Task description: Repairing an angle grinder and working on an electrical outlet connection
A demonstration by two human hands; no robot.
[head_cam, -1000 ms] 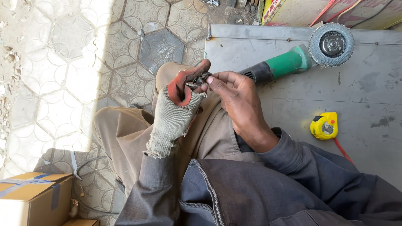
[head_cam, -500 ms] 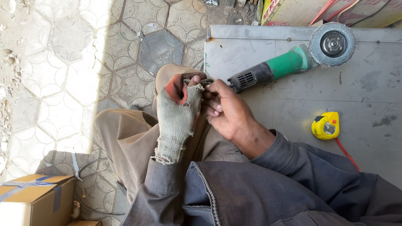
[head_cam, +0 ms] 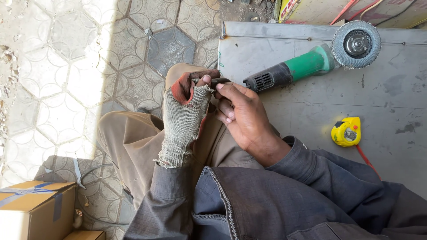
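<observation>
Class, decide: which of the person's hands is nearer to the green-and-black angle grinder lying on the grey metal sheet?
Right. The bare right hand sits just beside the green-and-black angle grinder's black rear end; the gloved left hand is farther away, beyond it.

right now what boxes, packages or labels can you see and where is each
Cardboard box: bottom left on the paved floor, brown, sealed with blue tape.
Smaller cardboard box: just right of it at the bottom edge, brown, mostly cut off.
Printed carton: top right behind the metal sheet, yellow and red, partly out of frame.

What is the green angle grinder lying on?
The green angle grinder lies on a grey metal sheet, beside a yellow tape measure. What lies beneath the sheet is hidden.
</observation>
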